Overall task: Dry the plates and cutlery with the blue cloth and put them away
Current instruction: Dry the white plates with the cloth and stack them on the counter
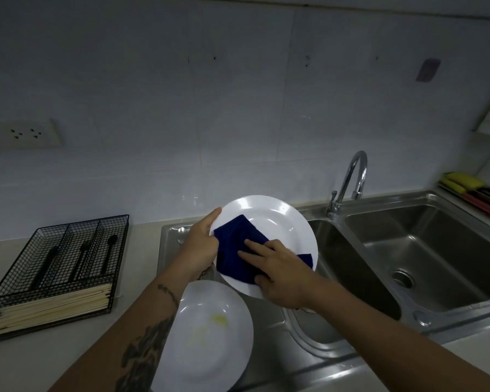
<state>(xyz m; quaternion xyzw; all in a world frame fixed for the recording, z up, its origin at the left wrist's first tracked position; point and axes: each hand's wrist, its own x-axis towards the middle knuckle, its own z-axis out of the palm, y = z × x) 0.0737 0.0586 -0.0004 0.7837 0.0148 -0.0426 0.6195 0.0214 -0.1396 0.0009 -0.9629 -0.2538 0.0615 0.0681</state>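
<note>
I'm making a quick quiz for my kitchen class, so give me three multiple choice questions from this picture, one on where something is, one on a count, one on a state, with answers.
1. Where is the wire cutlery tray?
A. On the counter left of the sink
B. Inside the right basin
C. On the wall

2. How many white plates show?
A. One
B. Two
C. Four

3. What is the right hand doing?
A. Turning the tap
B. Hanging idle
C. Pressing the blue cloth on the held plate

Answers: 1 A, it sits on the counter beside the sink. 2 B, one held by the left hand, a second plate lower. 3 C, fingers lie on the cloth.
</note>
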